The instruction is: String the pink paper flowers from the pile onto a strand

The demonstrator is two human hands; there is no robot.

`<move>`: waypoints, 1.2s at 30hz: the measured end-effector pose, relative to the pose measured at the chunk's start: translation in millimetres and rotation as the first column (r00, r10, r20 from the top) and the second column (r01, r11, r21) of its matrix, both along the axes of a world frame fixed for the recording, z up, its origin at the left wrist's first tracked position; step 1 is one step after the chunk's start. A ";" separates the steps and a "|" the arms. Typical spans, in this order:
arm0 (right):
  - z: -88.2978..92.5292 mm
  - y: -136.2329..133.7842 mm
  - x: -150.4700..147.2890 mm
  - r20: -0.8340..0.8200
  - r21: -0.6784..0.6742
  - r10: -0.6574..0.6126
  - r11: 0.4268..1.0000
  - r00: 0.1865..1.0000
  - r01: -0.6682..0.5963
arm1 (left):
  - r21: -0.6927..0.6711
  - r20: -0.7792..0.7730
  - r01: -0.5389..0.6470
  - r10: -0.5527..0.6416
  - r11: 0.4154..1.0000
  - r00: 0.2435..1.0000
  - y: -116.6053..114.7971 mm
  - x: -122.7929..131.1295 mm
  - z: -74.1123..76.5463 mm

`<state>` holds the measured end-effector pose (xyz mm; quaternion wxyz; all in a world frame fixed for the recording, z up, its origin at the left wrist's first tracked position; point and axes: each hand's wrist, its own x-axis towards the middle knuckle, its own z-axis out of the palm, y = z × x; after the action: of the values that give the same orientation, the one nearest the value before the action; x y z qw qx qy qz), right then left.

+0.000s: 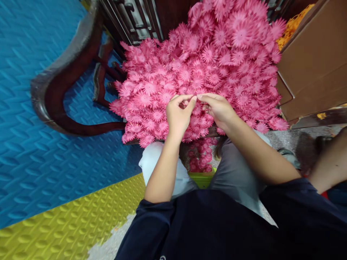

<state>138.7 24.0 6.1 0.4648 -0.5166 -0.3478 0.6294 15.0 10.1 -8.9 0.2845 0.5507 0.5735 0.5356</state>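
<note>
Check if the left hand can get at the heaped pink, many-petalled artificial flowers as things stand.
Likely yes: the left hand is over the near part of the pink flowers, with nothing visible in between. Whether it holds something small, I can't tell.

The left forearm (162, 173) rose steeply forward; the right forearm (255, 151) slanted inward to meet it. The left grip (176, 113) had thumb and forefinger pinched at the tips, other fingers curled. The right grip (219, 111) pinched likewise, its fingertips just beside the left's.
</note>
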 end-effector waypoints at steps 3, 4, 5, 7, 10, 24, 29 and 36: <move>-1.0 0.2 -0.9 -0.013 0.006 -0.030 1.000 0.999 0.030 | 0.009 0.009 -0.012 0.012 1.000 1.000 0.4 -0.3 -0.6; -1.5 0.4 -1.1 -0.015 0.002 -0.040 0.999 0.999 0.040 | 0.009 0.014 -0.027 0.026 1.000 1.000 0.7 -0.4 -1.1; -1.9 0.6 -1.2 -0.016 -0.006 -0.048 0.999 0.999 0.048 | 0.006 0.022 -0.042 0.042 0.999 0.999 0.9 -0.5 -1.6; -2.1 0.8 -1.3 -0.013 -0.019 -0.059 0.998 0.998 0.058 | -0.008 0.067 -0.056 0.056 0.998 0.996 1.2 -0.4 -2.2; -0.7 0.8 -1.4 -0.004 -0.032 -0.069 0.997 0.998 0.069 | -0.043 0.198 -0.035 0.042 0.998 0.979 1.4 0.0 -1.3; -0.4 1.1 -2.1 -0.003 -0.032 -0.091 0.995 0.996 0.091 | -0.187 0.508 0.070 0.035 0.980 0.860 3.1 -0.6 5.5; 0.3 0.7 -1.4 -0.014 -0.051 -0.034 0.998 0.999 0.033 | -0.200 0.517 0.077 0.039 0.977 0.855 2.0 0.1 7.1; 0.7 2.4 -3.9 0.001 -0.072 -0.116 0.991 0.993 0.116 | -0.159 0.602 0.195 -0.062 0.968 0.796 3.7 -0.5 4.7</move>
<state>134.8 26.4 6.8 0.4822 -0.5514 -0.2934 0.6143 14.6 13.8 -4.3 0.5424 0.3601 0.4709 0.5954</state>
